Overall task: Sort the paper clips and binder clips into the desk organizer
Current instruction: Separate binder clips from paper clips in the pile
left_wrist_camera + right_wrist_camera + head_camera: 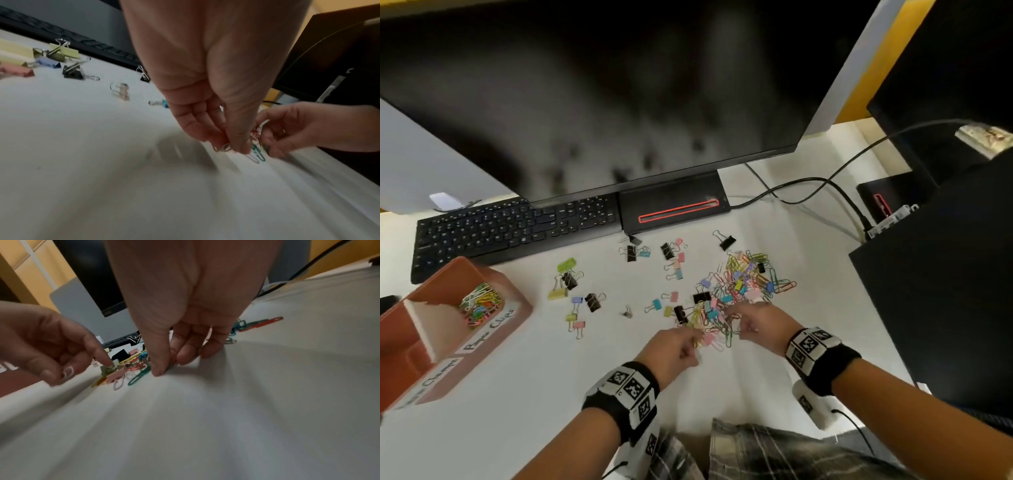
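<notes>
I see the big white counter [524, 370] with the brown desk organizer [517, 301] at its left edge, and some paper clips already lie in the box marked for them, so I can drop more in fast. The mixed pile [736, 291] of paper clips and binder clips sits in the middle, near both hands for easy picking. My left hand [674, 349] pinches a small clip at the pile's near edge, and my right hand [760, 325] pinches a green paper clip [138, 377] to pull it out.

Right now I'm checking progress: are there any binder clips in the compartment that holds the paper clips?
No: in the head view the organizer compartment holds only a tangle of coloured paper clips.
</notes>
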